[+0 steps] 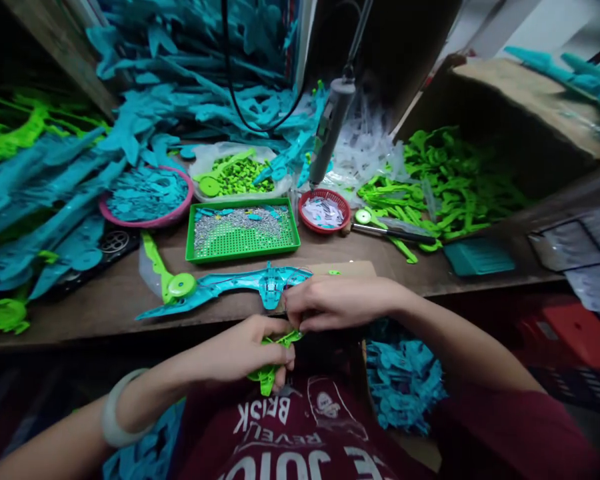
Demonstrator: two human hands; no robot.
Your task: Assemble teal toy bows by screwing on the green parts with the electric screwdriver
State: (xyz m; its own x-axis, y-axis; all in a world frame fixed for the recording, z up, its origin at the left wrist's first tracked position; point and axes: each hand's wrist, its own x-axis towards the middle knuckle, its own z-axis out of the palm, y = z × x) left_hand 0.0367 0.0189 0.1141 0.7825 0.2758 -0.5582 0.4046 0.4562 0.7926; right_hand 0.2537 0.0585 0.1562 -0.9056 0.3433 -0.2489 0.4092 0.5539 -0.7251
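Note:
My left hand is wrapped round a green plastic part just in front of the bench edge. Against the upper end of that part my right hand is pinched; whatever its fingertips hold is too small or hidden to name. Behind both hands, a long blue plastic shell lies across the bench front, with thin wires along it. At its left end sits a green arm with a round disc. My right hand covers the shell's right end.
A green perforated tray holds small metal pieces. Nearby stand a pink basin and a red basket of small parts. An electric screwdriver hangs above. Green parts pile up right, blue parts left. A black-handled tool lies right.

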